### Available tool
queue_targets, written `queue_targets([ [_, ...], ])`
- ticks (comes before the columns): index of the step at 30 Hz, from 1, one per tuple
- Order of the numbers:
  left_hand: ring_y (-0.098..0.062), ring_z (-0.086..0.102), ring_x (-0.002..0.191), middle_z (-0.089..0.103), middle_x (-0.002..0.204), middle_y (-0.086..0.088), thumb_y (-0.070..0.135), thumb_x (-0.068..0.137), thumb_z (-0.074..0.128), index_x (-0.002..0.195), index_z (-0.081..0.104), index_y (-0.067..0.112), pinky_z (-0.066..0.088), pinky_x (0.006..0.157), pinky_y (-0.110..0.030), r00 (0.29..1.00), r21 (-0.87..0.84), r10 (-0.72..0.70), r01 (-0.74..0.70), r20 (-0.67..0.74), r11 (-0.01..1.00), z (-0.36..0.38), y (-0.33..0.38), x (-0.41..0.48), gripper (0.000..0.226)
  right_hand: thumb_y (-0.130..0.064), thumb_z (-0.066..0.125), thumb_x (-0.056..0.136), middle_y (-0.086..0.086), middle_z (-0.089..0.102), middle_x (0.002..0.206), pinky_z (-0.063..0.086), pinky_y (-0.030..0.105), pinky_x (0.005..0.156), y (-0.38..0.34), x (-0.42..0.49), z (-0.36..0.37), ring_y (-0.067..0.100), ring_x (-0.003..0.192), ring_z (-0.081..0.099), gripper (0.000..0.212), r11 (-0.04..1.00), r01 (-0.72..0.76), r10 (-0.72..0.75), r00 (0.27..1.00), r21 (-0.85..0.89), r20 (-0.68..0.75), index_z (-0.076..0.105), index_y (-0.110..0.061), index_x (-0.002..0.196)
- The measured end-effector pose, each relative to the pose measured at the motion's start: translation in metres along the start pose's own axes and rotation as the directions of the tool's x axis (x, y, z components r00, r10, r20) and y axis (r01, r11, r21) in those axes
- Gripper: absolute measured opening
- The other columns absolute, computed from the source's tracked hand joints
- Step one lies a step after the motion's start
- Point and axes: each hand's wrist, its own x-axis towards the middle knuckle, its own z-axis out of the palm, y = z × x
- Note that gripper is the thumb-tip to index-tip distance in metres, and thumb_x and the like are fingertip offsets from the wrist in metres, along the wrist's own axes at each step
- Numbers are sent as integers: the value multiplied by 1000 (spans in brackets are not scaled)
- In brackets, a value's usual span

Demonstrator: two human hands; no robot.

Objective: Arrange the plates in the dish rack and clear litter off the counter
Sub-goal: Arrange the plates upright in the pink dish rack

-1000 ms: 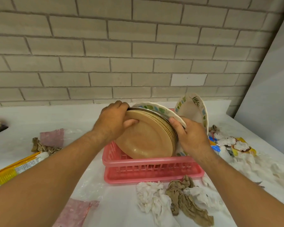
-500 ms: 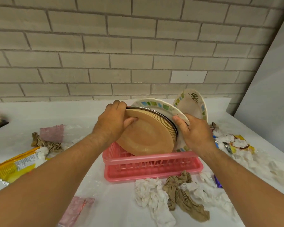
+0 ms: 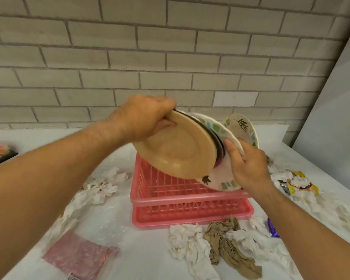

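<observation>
Here left hand (image 3: 143,118) and right hand (image 3: 249,166) grip plates (image 3: 182,150), seemingly above rack (image 3: 190,201).

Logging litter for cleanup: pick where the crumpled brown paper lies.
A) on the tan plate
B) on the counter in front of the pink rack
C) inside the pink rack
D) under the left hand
B: the crumpled brown paper lies on the counter just in front of the pink rack, beside white tissues.
</observation>
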Motion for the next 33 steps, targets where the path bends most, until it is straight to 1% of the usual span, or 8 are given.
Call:
queue_targets([
  [5,-31,59,76,62,91,-11,21,89,59,98,58,9,50,60,-39,974,181,225,-218,-16,959,-27,-18,8,15,-45,43,99,-4,61,64,42,15,45,-15,16,-6,8,60,58,25,999,-41,42,991,10,-128,65,-34,98],
  [9,-32,60,101,64,109,-13,8,82,67,109,60,10,50,88,-46,887,324,412,-460,209,827,-13,-19,0,28,-38,42,101,-16,57,65,37,3,48,-24,21,-4,-11,64,56,32,996,-75,81,976,37,-200,66,-18,108],
  [14,-34,59,108,65,109,-14,2,80,65,103,63,8,46,96,-49,870,301,459,-492,178,817,12,-24,-20,25,-37,41,102,-15,55,67,36,1,46,-22,17,-2,-15,62,54,36,994,-110,111,971,16,-213,65,-13,114],
  [20,-23,44,125,52,127,-4,16,84,66,121,50,18,50,93,-34,952,95,212,-237,219,967,45,-23,-39,40,-38,37,102,-9,63,83,37,0,47,-18,16,2,-12,65,57,38,984,-160,142,968,-73,-206,55,-26,133],
  [23,-18,25,141,42,140,-1,8,87,55,122,49,21,35,110,-34,964,-172,99,-57,246,983,48,-28,-45,38,-39,35,102,-5,64,88,38,2,45,-16,17,4,-7,65,53,39,973,-196,168,964,-123,-208,49,-32,138],
  [26,-4,12,144,38,148,6,7,79,44,121,55,25,18,117,-30,943,-447,-51,202,328,871,43,-28,-49,47,-39,34,102,-7,62,92,36,3,49,-13,17,5,-3,67,53,40,965,-217,186,963,-148,-198,43,-36,141],
  [30,3,25,138,52,137,11,19,74,41,110,69,21,18,117,-29,904,-755,-239,428,355,497,35,-22,-51,45,-38,33,102,4,64,108,42,20,63,-9,16,12,14,80,54,38,948,-243,206,962,-208,-182,43,-37,139],
  [33,0,25,138,54,135,9,33,88,47,112,68,24,19,114,-25,910,-663,-341,407,236,628,46,-6,-52,33,-36,34,103,7,60,120,39,18,64,-6,14,19,19,92,57,36,936,-226,181,967,-271,-182,45,-35,137],
])
